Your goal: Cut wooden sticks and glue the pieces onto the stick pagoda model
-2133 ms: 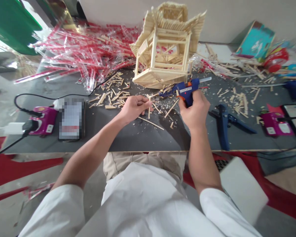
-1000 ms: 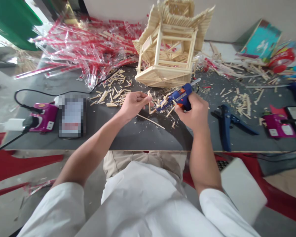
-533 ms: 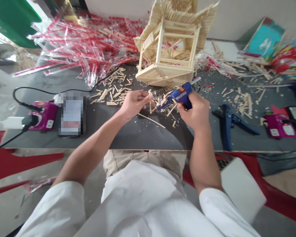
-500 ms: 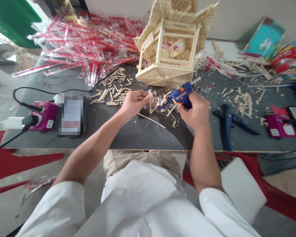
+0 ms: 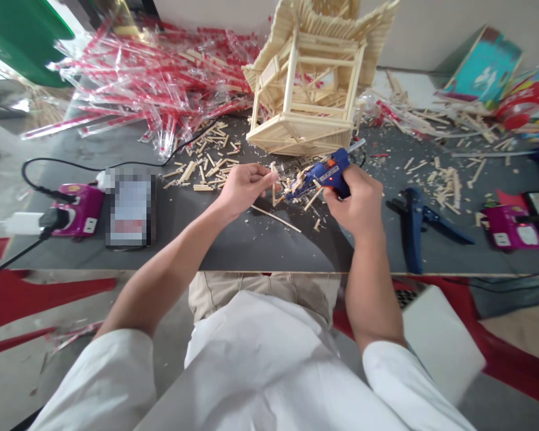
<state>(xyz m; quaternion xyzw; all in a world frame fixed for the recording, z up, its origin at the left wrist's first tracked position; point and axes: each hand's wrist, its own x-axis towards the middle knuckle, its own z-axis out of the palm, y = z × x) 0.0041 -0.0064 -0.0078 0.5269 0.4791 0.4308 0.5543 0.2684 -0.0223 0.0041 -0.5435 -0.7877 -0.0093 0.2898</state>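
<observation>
Between the fingertips of my left hand (image 5: 248, 188) is a short piece of wooden stick (image 5: 273, 191), held roughly upright. My right hand (image 5: 358, 199) is wrapped round a blue and orange glue gun (image 5: 332, 170) with a small red light on its side. The gun's nozzle end points left, close to the stick piece; whether they touch I cannot tell. A pale glue stick (image 5: 357, 145) juts from the gun's back. Behind both hands stands a small pavilion-like model (image 5: 303, 129) built of wooden sticks. A long thin stick (image 5: 278, 219) lies on the table just below my hands.
A heap of red-and-clear plastic wrappers (image 5: 161, 84) fills the back left. Cut stick pieces (image 5: 206, 161) are scattered before it. A phone (image 5: 130, 209) and a purple power adapter (image 5: 78, 209) lie left. Blue cutters (image 5: 413, 230) and another purple adapter (image 5: 512, 226) lie right.
Almost nothing differs. Both hands keep their places with the stick piece and the glue gun; the view has shifted very slightly.
</observation>
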